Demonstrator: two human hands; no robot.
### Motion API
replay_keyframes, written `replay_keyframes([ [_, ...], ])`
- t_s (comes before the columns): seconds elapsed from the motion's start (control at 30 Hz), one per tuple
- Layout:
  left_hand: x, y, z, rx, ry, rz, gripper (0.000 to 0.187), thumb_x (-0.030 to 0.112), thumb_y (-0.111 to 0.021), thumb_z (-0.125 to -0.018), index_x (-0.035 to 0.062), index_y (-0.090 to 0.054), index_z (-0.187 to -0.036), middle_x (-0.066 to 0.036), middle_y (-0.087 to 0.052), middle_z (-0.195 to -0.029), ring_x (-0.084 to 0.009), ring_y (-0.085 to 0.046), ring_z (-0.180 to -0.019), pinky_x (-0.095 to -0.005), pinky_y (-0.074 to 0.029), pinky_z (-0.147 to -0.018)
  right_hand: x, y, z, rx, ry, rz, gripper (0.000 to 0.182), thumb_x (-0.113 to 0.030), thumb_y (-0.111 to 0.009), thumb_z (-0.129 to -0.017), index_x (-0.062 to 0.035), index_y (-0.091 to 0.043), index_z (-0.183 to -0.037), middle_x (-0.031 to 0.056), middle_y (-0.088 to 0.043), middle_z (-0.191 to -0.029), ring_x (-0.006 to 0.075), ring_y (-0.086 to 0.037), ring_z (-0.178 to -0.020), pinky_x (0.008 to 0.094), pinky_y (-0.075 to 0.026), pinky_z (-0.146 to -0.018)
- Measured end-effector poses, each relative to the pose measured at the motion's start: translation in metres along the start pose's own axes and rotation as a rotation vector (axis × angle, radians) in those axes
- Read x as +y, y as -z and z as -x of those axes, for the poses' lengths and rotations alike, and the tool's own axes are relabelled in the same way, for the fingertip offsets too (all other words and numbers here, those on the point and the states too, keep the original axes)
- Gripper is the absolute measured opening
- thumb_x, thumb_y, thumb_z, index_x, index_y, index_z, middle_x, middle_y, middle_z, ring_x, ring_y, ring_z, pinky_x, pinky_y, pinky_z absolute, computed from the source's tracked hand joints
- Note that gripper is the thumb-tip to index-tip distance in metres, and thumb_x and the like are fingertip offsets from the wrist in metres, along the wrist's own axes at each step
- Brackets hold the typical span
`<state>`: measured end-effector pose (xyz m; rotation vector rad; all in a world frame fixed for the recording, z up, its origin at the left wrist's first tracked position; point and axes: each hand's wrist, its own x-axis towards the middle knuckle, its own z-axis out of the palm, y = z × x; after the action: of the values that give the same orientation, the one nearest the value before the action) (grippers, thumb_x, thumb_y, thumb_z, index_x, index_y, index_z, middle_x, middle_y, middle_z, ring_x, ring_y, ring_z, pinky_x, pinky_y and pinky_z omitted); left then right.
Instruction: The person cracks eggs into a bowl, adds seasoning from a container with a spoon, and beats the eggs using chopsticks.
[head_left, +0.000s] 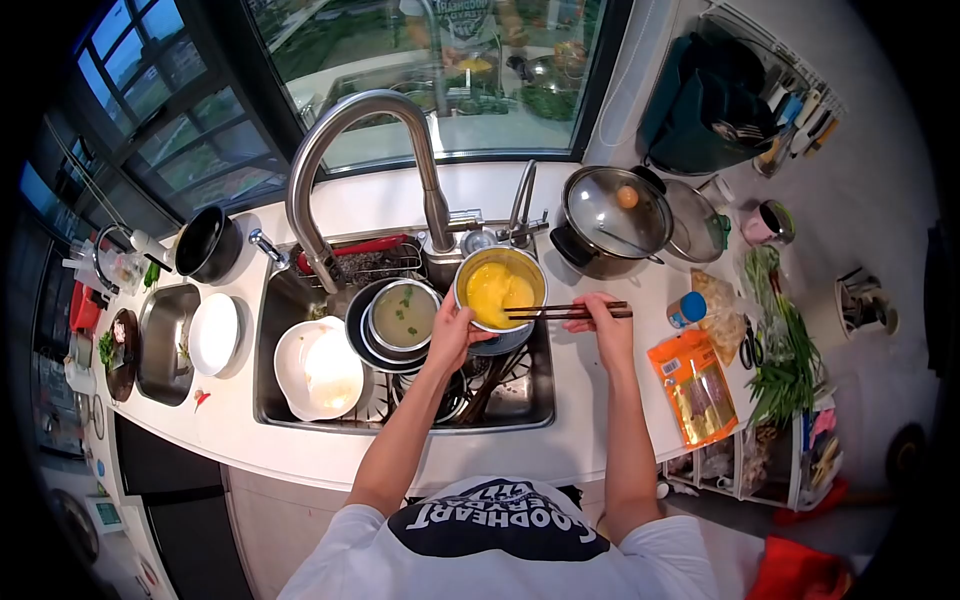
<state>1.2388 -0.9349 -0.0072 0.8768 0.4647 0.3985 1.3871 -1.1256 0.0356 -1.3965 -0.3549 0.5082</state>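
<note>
Over the right part of the sink, my left hand [453,338] grips a metal bowl [543,287] by its near left rim. Yellow beaten egg [498,291] fills the lower part of the bowl. My right hand [598,318] is closed around a pair of dark chopsticks [560,312], whose tips reach into the egg. Beneath and left of the bowl, a pot of cloudy liquid with green bits [404,314] sits among nested bowls in the sink. A white pan [300,372] lies at the sink's left, with some yellowish residue inside.
A tall curved faucet [370,105] rises behind the sink [262,400]. To the right stand a lidded pot [610,215], a blue-capped jar [687,310], an orange packet [693,390], scissors [750,345] and green onions [785,370]. A white bowl [214,335] and black pot [207,245] stand left.
</note>
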Motion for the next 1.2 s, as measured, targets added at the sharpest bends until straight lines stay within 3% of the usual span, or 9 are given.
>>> replay_keyframes([
  [0.2, 0.0, 0.001, -0.001, 0.011, -0.017, 0.015, 0.061, -0.006, -0.035, -0.082, 0.0101, -0.023, -0.139, -0.014, -0.055, -0.113, -0.0221, -0.066, -0.078, -0.0292, -0.06, -0.058, -0.009, -0.002, 0.003, -0.115, -0.023, 0.01, 0.026, -0.017, -0.049, -0.091, 0.0071, -0.06, -0.088, 0.0142, -0.064, -0.077, 0.0203, -0.064, -0.06, 0.0275, -0.053, -0.056],
  [0.3, 0.002, -0.002, 0.0, 0.025, 0.002, 0.016, 0.061, -0.006, -0.035, -0.082, 0.0103, -0.023, -0.139, -0.014, -0.055, -0.113, -0.0218, -0.066, -0.079, -0.0294, -0.06, -0.058, -0.006, -0.004, -0.003, 0.15, 0.134, -0.026, 0.027, -0.017, -0.049, -0.091, 0.007, -0.06, -0.088, 0.0139, -0.063, -0.077, 0.0199, -0.064, -0.061, 0.0267, -0.053, -0.057],
  [0.4, -0.001, 0.0, -0.001, 0.015, -0.007, 0.026, 0.06, -0.006, -0.035, -0.083, 0.0103, -0.024, -0.139, -0.014, -0.056, -0.113, -0.0216, -0.066, -0.079, -0.0294, -0.06, -0.058, -0.014, 0.002, -0.002, -0.117, -0.078, 0.064, 0.028, -0.019, -0.049, -0.091, 0.0067, -0.06, -0.089, 0.0137, -0.063, -0.079, 0.0196, -0.065, -0.064, 0.0258, -0.052, -0.059],
  [0.53, -0.006, 0.002, -0.003, 0.008, -0.008, 0.021, 0.059, -0.005, -0.036, -0.083, 0.0103, -0.024, -0.139, -0.013, -0.056, -0.113, -0.0212, -0.066, -0.079, -0.029, -0.06, -0.058, -0.008, -0.002, -0.006, 0.149, 0.141, 0.013, 0.026, -0.018, -0.05, -0.09, 0.0061, -0.059, -0.089, 0.0136, -0.062, -0.077, 0.0213, -0.065, -0.064, 0.0286, -0.053, -0.058],
  [0.63, -0.005, 0.0, -0.003, -0.003, -0.007, 0.017, 0.059, -0.005, -0.036, -0.083, 0.0101, -0.025, -0.139, -0.013, -0.055, -0.113, -0.021, -0.066, -0.079, -0.0286, -0.06, -0.058, -0.009, 0.006, -0.003, -0.107, -0.057, 0.042, 0.027, -0.018, -0.05, -0.091, 0.0069, -0.06, -0.087, 0.013, -0.062, -0.074, 0.0202, -0.065, -0.062, 0.0265, -0.053, -0.056],
  [0.77, -0.007, 0.001, -0.004, -0.003, 0.003, 0.035, 0.059, -0.005, -0.036, -0.083, 0.01, -0.026, -0.138, -0.013, -0.056, -0.113, -0.0217, -0.066, -0.078, -0.028, -0.059, -0.057, -0.004, -0.002, -0.007, 0.175, 0.176, -0.013, 0.027, -0.018, -0.051, -0.091, 0.0069, -0.06, -0.086, 0.0129, -0.062, -0.072, 0.0206, -0.064, -0.056, 0.0263, -0.053, -0.052],
  [0.87, -0.005, 0.001, -0.002, 0.0, 0.002, 0.039, 0.059, -0.005, -0.035, -0.082, 0.0101, -0.026, -0.138, -0.013, -0.056, -0.113, -0.0225, -0.067, -0.078, -0.0278, -0.059, -0.057, -0.009, 0.003, -0.003, -0.115, -0.007, 0.048, 0.028, -0.02, -0.051, -0.091, 0.0067, -0.059, -0.088, 0.0146, -0.063, -0.074, 0.0219, -0.064, -0.059, 0.028, -0.053, -0.054],
  [1.07, -0.003, 0.002, -0.002, -0.005, -0.009, 0.027, 0.061, -0.006, -0.035, -0.081, 0.0105, -0.025, -0.139, -0.014, -0.055, -0.114, -0.0223, -0.066, -0.079, -0.0286, -0.059, -0.058, -0.005, 0.005, -0.005, -0.119, -0.053, 0.089, 0.028, -0.02, -0.05, -0.091, 0.006, -0.058, -0.092, 0.015, -0.063, -0.079, 0.0209, -0.065, -0.064, 0.0281, -0.053, -0.057],
  [1.2, -0.005, 0.002, -0.002, 0.013, -0.021, 0.038, 0.061, -0.006, -0.036, -0.081, 0.0105, -0.024, -0.139, -0.014, -0.055, -0.113, -0.0217, -0.066, -0.078, -0.029, -0.059, -0.059, -0.007, -0.003, -0.005, 0.064, 0.044, -0.024, 0.029, -0.021, -0.05, -0.091, 0.0067, -0.059, -0.092, 0.0144, -0.063, -0.08, 0.0211, -0.065, -0.064, 0.0276, -0.053, -0.057],
])
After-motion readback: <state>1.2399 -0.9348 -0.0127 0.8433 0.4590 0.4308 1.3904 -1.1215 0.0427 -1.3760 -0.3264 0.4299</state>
